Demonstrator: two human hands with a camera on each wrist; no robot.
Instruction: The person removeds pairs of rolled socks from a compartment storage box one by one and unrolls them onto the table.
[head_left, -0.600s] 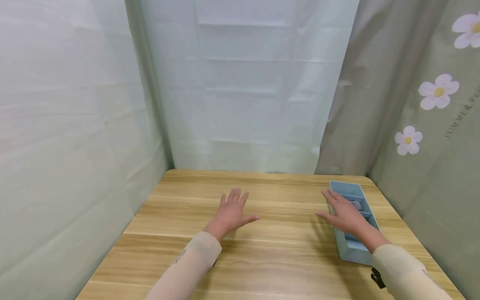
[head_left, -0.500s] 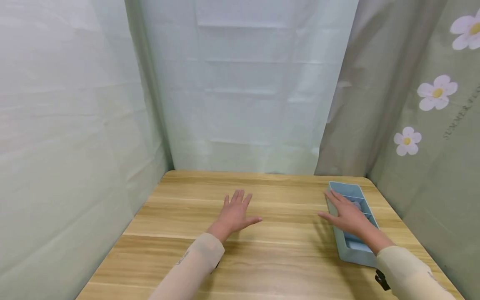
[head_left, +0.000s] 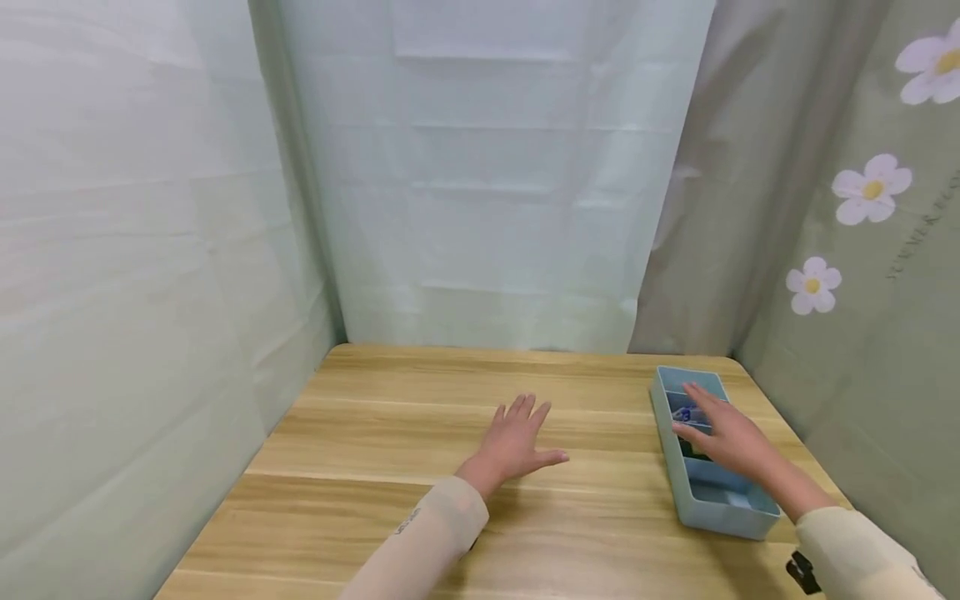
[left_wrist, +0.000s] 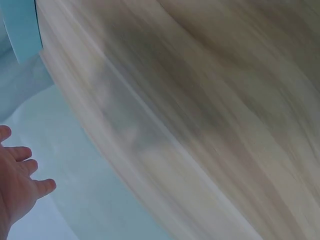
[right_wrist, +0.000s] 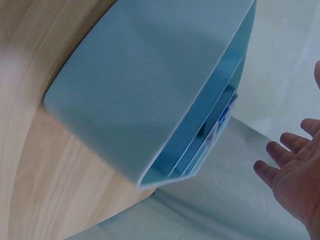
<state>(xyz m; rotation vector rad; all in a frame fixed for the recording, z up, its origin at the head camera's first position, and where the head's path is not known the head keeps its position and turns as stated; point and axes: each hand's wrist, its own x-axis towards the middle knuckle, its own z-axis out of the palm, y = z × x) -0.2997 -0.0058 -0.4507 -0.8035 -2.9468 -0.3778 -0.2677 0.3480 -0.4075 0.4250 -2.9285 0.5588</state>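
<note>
Our hands have slid right, and the right one is now over the tray.

We rest on a wooden table [head_left: 420,433] walled in by pale curtains [head_left: 487,183], one with daisies [head_left: 872,187] on the right. The blue tray [head_left: 678,479] sits near the table's right edge, its dividers making several compartments; small items, one blue and white, lie in the far ones, too blurred to name. Our right hand [head_left: 723,437] has moved from the tray's left rim to hover over its middle, fingers relaxed and holding nothing. Our left hand [head_left: 517,442] has shifted toward the tray, flat on the wood, empty, still well apart from it. Nothing stands between either hand and the tray.
</note>
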